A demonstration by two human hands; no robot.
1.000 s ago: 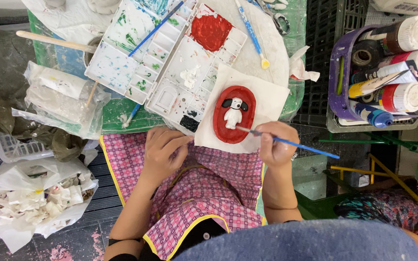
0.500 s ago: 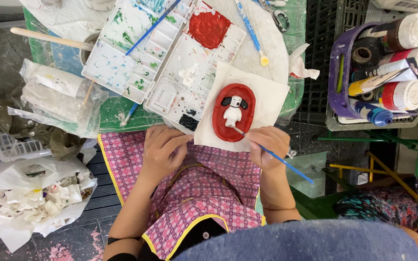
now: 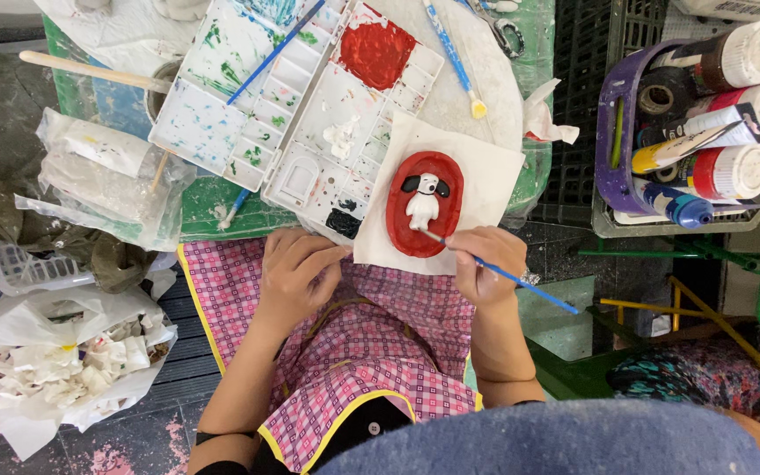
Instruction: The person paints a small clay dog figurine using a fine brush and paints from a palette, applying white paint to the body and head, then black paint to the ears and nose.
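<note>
The right hand (image 3: pixel 484 259) is closed in a pen grip around a thin blue brush (image 3: pixel 507 275), whose tip touches the lower edge of a small white dog figure (image 3: pixel 423 201) with black ears. The figure lies in a red oval dish (image 3: pixel 400 230), which rests on a white sheet of paper (image 3: pixel 494 176) at the near edge of the tabletop (image 3: pixel 208 198). The left hand (image 3: pixel 296 268) holds nothing; its fingers are loosely curled and rest at the tabletop's edge, just beside the paper's left corner and over the pink checked apron (image 3: pixel 371 352).

To paint this spot well, I judge that the heel of the right hand should stay planted on the paper, so that only the fingers steer the tip. Short, light strokes along the line where the white meets the red would keep the colours apart. The left hand would serve better pressing on the paper or the dish rim, since the dish looks free to slide. The paint tray (image 3: pixel 310 105) sits just beyond the dish, close enough to reload without leaning across wet paint
</note>
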